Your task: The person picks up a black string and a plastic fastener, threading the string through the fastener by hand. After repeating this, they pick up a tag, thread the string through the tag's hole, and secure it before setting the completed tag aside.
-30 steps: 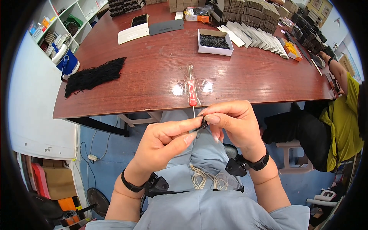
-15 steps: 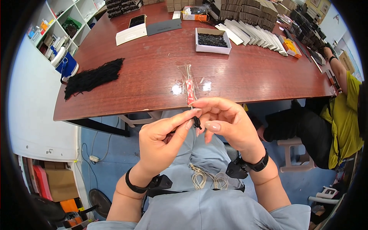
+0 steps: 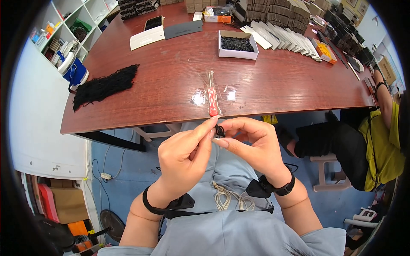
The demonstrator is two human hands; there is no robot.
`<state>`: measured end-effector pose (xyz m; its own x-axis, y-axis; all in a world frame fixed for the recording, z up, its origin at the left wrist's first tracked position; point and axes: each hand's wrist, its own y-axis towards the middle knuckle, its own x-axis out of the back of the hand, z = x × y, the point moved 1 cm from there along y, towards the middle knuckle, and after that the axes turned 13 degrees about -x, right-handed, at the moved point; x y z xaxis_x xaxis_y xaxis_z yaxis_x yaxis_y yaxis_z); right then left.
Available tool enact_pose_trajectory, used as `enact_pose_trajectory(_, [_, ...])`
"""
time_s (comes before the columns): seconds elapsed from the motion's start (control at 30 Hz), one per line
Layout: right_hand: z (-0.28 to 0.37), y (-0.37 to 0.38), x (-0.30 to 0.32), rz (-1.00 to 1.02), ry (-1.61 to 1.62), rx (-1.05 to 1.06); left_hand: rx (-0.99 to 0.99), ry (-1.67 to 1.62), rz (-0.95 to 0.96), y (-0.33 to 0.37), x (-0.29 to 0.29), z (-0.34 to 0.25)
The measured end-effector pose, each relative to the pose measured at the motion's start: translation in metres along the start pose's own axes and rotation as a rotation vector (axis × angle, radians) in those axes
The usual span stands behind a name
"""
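A small looped bundle of black cord (image 3: 219,130) is held up just off the table's near edge, above my lap. My left hand (image 3: 185,149) pinches it between thumb and forefinger from the left. From the right, my right hand (image 3: 255,143) closes its thumb and fingertips around the same bundle; its other fingers curl behind. Just beyond my fingertips, a red-handled tool (image 3: 212,100) lies on the table, its shaft pointing away from me. Clear plastic film (image 3: 220,87) lies about it.
On the red-brown table (image 3: 162,89) lie a pile of black cords (image 3: 106,87) at left and a white box (image 3: 238,54) of black pieces. Fanned white cards (image 3: 282,38) and grey-brown stacks (image 3: 275,15) stand farther back. A person in a yellow top (image 3: 384,149) sits at right.
My right thumb and fingers have moved in and closed on the cord bundle, which sits slightly higher. The person at right has shifted an arm.
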<state>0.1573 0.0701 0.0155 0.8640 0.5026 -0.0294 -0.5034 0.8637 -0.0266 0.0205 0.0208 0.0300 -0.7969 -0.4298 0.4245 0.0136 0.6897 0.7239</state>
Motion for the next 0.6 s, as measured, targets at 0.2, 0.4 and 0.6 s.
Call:
enact_pose_trajectory(0.2, [0.000,-0.002,0.000,-0.019,-0.017,0.045,-0.013,0.012,0.018,0.000,0.001,0.000])
enact_pose_trajectory(0.4, [0.002,-0.001,0.001,-0.019,0.014,0.012,0.019,-0.018,0.026,0.001,0.001,-0.002])
enact_pose_trajectory(0.6, [0.002,-0.003,0.003,0.016,0.155,-0.057,0.207,-0.284,0.068,0.006,0.016,0.006])
